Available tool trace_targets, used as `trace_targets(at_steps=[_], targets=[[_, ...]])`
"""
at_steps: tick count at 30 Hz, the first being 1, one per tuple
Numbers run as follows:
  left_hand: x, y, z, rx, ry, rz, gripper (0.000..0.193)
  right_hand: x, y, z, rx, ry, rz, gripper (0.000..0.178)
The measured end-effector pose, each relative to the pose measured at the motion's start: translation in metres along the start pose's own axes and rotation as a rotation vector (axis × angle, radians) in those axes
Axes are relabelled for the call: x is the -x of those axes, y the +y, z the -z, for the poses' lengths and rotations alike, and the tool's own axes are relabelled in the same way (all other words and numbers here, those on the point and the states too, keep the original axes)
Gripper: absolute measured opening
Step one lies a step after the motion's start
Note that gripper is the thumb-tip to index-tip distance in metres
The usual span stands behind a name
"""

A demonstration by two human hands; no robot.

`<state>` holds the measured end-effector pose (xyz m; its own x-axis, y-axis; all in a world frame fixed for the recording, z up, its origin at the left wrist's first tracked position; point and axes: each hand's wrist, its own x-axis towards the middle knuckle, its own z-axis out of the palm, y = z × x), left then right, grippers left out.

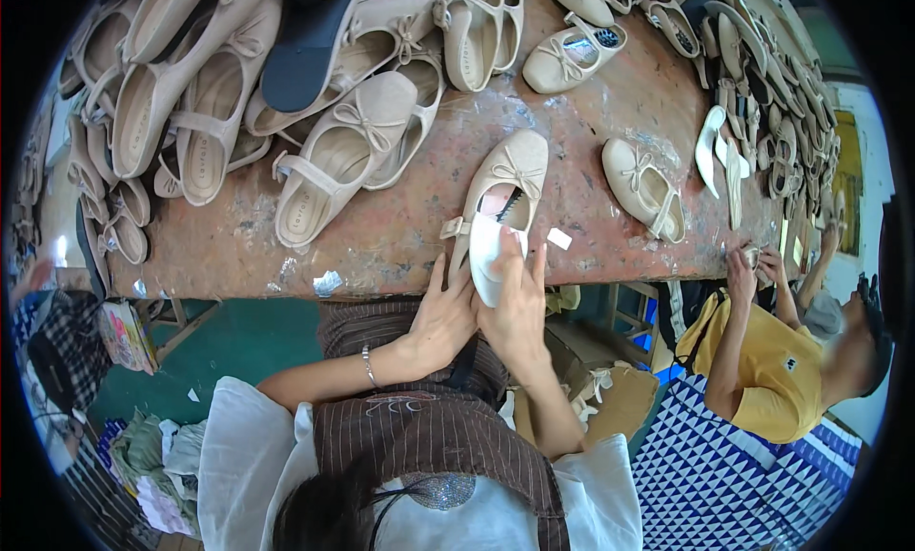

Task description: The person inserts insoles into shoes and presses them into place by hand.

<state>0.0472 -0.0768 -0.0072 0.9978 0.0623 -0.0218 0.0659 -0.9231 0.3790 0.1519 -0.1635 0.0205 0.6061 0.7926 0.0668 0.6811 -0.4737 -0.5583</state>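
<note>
A beige flat shoe (522, 158) with a bow and a side strap lies at the table's front edge, its toe pointing away from me. My left hand (442, 315) is closed around its heel end. In my right hand (515, 308) is a white insole (485, 254), its front end in the shoe's opening and its rear end standing out. My right fingers press on the insole from above. Part of the heel is hidden behind my hands. A small white paper piece (559, 238) lies just right of the shoe.
Many beige shoes (348, 160) are heaped at the left, with more (575, 57) behind. A single shoe (645, 189) and white insoles (710, 151) lie to the right. A co-worker in a yellow shirt (777, 360) works at the right edge. A cardboard box (624, 403) stands below.
</note>
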Motion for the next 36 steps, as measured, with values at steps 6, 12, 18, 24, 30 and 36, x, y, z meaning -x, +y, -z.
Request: trace_targets(at_steps=[6,12,18,24,30,36], targets=[[-0.002,0.002,-0.013,-0.068,-0.147,0.056,0.056,-0.077,0.017,-0.013,0.213,-0.218,-0.157,0.058],[-0.009,0.002,-0.015,0.000,0.049,0.080,0.058,-0.064,0.010,-0.018,0.392,0.079,0.016,0.050],[-0.011,0.004,-0.018,-0.104,0.030,0.079,0.057,-0.073,0.021,-0.025,0.376,-0.110,-0.121,0.037],[-0.012,0.004,-0.022,0.077,0.028,0.102,0.050,-0.058,0.003,-0.023,0.504,0.003,0.002,0.069],[-0.012,0.005,-0.019,-0.048,-0.021,0.083,0.044,-0.064,0.008,-0.027,0.353,-0.153,-0.176,0.060],[-0.013,0.005,-0.018,-0.087,-0.151,0.087,0.051,-0.089,-0.010,-0.008,0.516,-0.104,-0.062,0.051]])
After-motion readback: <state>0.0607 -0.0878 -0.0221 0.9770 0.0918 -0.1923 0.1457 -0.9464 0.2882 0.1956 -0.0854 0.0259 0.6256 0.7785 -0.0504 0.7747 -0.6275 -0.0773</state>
